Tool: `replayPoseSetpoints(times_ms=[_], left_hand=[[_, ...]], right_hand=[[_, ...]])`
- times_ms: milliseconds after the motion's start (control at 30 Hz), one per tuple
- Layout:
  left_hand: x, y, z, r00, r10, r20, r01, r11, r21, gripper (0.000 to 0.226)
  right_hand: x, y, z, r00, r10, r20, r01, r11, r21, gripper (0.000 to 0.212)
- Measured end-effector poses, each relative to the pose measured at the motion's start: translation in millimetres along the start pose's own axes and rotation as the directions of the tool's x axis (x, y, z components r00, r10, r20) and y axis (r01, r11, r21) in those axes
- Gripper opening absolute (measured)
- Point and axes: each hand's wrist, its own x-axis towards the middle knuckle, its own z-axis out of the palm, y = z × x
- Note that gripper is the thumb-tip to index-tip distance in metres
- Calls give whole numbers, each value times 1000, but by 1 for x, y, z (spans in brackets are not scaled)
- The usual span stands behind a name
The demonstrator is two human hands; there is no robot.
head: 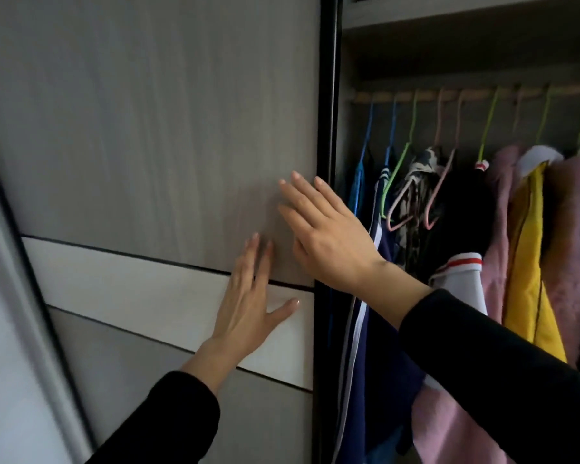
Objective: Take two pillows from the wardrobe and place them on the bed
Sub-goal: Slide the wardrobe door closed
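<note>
My left hand [248,306] and right hand [325,236] lie spread flat on the smooth, wood-grain wardrobe door [148,128]; hung clothes [533,229] fill the open side beside it.

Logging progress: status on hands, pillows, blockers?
Left hand and right hand flat on sliding door, holding nothing. No pillows visible. Hanging clothes fill the open section.

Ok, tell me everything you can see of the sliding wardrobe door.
The sliding wardrobe door is a tall grey wood-grain panel crossed by a paler horizontal band, with a black frame down its right edge. It stands partly open, showing hanging clothes to its right. Both hands press flat on it: left hand on the band, right hand near the edge.
</note>
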Motion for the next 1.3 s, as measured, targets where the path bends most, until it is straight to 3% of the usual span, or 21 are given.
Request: replayPoseSetpoints(times_ms=[233,700,1300], left_hand=[[11,-16,30,995,103,-18,-103,995,-3,117],[11,5,37,987,141,-77,-137,988,66,118],[5,171,74,977,187,-105,-184,982,34,116]], right_hand=[[-1,11,13,995,-41,92,62,971,-232,57],[-13,33,-1,987,-144,74,160,944,-288,50],[-135,125,-86,985,-30,171,79,954,-290,56]])
